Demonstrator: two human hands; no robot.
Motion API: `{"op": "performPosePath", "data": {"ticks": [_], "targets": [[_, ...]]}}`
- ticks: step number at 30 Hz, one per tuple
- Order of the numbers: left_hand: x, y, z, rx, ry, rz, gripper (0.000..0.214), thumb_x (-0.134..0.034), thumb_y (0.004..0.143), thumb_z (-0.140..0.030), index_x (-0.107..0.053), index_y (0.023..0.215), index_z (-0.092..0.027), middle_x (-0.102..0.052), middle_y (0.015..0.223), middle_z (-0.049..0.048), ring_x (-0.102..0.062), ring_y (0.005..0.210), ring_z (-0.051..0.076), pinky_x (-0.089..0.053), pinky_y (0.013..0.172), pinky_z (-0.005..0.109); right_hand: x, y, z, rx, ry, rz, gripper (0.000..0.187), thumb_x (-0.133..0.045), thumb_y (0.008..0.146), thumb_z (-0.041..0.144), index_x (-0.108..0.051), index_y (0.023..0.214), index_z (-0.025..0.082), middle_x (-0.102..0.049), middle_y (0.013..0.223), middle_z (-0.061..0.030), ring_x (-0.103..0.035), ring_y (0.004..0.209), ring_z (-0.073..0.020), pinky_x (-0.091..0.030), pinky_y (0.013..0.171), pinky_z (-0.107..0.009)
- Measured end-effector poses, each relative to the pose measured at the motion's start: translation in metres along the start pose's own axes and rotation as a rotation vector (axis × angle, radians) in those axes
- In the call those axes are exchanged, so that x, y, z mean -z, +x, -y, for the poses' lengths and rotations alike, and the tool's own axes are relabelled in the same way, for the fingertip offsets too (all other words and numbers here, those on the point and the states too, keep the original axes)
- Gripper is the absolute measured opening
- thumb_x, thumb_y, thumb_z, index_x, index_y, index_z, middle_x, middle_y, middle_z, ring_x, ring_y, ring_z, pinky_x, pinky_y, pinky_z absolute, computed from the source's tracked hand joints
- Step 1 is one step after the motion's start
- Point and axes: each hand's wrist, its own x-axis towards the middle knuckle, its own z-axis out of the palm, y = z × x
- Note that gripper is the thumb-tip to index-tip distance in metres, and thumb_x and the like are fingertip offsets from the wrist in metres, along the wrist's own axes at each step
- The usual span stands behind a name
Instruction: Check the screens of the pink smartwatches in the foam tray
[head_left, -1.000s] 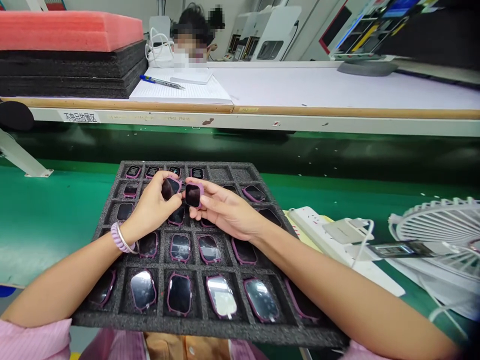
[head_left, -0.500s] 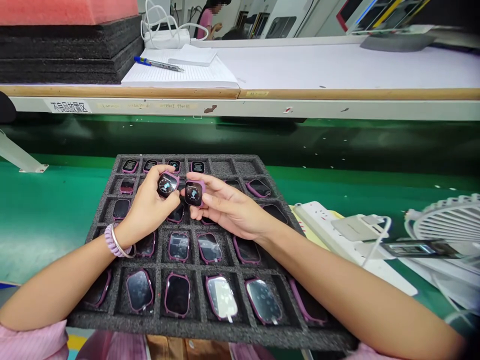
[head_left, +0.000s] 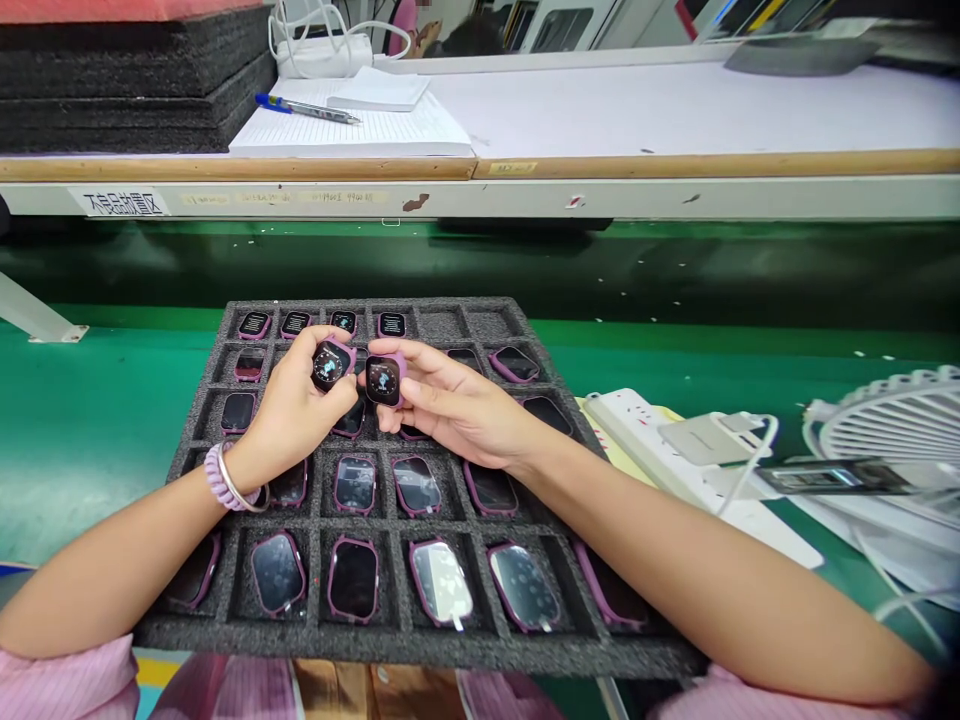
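Both small screens, dark a second before, had lit up and stayed lit; the hands had hardly shifted over the tray, while the view had dipped a little, so the far bench sat higher in the picture. The left hand (head_left: 296, 415) pinched the first watch (head_left: 331, 363), a purple-cased body without a strap, by its edges between thumb and curled fingers; a pale bracelet (head_left: 227, 482) circled that wrist. The right hand (head_left: 461, 412) pinched the second watch (head_left: 383, 380) between thumb and forefinger, its other fingers lying loosely together beneath and pointing left. The two watches were held side by side, just short of touching, screens turned up toward the camera, above the upper middle rows of the foam tray (head_left: 405, 648).

That black tray lay on the green belt (head_left: 90, 430) right in front of the person; most of its pockets held other watches (head_left: 353, 580) of the same purple kind, those in the near rows face up with dark, glossy screens, those in the far row showing small lit panels; two pockets at the far right corner were bare. Just to the right of the tray lay a white power strip (head_left: 637, 435), and further right a white fan (head_left: 896, 420) lay flat. On the bench beyond the belt sat an open notebook (head_left: 360, 135) with a blue pen (head_left: 304, 108) across it, beside stacked black foam sheets (head_left: 127, 75).
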Motion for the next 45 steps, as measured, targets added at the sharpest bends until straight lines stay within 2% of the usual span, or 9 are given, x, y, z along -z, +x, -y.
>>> {"op": "performPosePath", "data": {"ticks": [6,15,20,27,34,40,45], "targets": [[-0.0002,-0.0008,0.0005,-0.024,-0.009,0.002,0.042,-0.061,0.079,-0.03,-0.06,0.12,-0.019,-0.065,0.116,0.0068,-0.061,0.107,0.021,-0.052,0.086,0.03,-0.0016,-0.0001,-0.0001,0.018,0.009,0.015,0.043,-0.088,0.092,0.036,-0.066,0.129,0.029,-0.066,0.102,0.0024,-0.069,0.081,-0.0132,-0.06,0.079,-0.026],[0.0012,-0.002,-0.0028,-0.028,0.022,0.026,0.044,-0.06,0.082,-0.032,-0.057,0.124,-0.019,-0.065,0.112,0.0061,-0.06,0.092,0.017,-0.05,0.076,0.027,-0.001,-0.001,0.001,0.018,0.004,0.014,0.044,-0.087,0.093,0.034,-0.065,0.13,0.029,-0.065,0.102,0.0025,-0.067,0.081,-0.0133,-0.058,0.079,-0.026],[0.0004,-0.0028,-0.0029,-0.05,0.021,0.004,0.044,-0.059,0.08,-0.032,-0.06,0.121,-0.018,-0.065,0.111,0.0065,-0.059,0.097,0.019,-0.048,0.075,0.027,-0.0012,-0.0007,-0.0003,0.029,0.021,0.03,0.043,-0.087,0.093,0.034,-0.065,0.129,0.027,-0.063,0.103,0.002,-0.067,0.082,-0.0125,-0.057,0.078,-0.025],[-0.0002,-0.0024,-0.0021,-0.034,0.001,0.01,0.049,-0.06,0.079,-0.034,-0.06,0.124,-0.015,-0.064,0.106,0.0059,-0.057,0.09,0.018,-0.046,0.073,0.027,0.0016,-0.0014,-0.0044,0.046,0.061,0.085,0.039,-0.085,0.098,0.033,-0.065,0.131,0.027,-0.063,0.104,0.0026,-0.067,0.083,-0.0101,-0.058,0.082,-0.022],[-0.0002,-0.0019,-0.0014,-0.06,-0.009,-0.02,0.048,-0.062,0.078,-0.034,-0.061,0.123,-0.015,-0.065,0.114,0.0072,-0.059,0.099,0.019,-0.046,0.074,0.027,0.0009,-0.0008,-0.0039,0.046,0.055,0.074,0.042,-0.085,0.097,0.033,-0.063,0.132,0.027,-0.064,0.102,0.0026,-0.068,0.084,-0.0106,-0.057,0.08,-0.02],[-0.0008,-0.0018,-0.0015,-0.034,0.004,0.019,0.046,-0.061,0.079,-0.033,-0.061,0.121,-0.016,-0.066,0.107,0.0053,-0.056,0.085,0.016,-0.044,0.071,0.028,-0.0005,-0.0018,-0.0029,0.045,0.047,0.099,0.04,-0.086,0.097,0.036,-0.064,0.13,0.026,-0.063,0.104,0.0029,-0.067,0.082,-0.0095,-0.059,0.083,-0.022],[-0.002,-0.0008,0.0006,-0.079,-0.024,0.005,0.045,-0.062,0.08,-0.035,-0.061,0.121,-0.016,-0.067,0.115,0.0072,-0.062,0.101,0.019,-0.049,0.08,0.029,-0.0002,-0.0022,-0.0024,0.047,0.05,0.096,0.043,-0.085,0.098,0.036,-0.062,0.133,0.026,-0.065,0.103,0.0024,-0.068,0.086,-0.0107,-0.058,0.082,-0.021]]}}
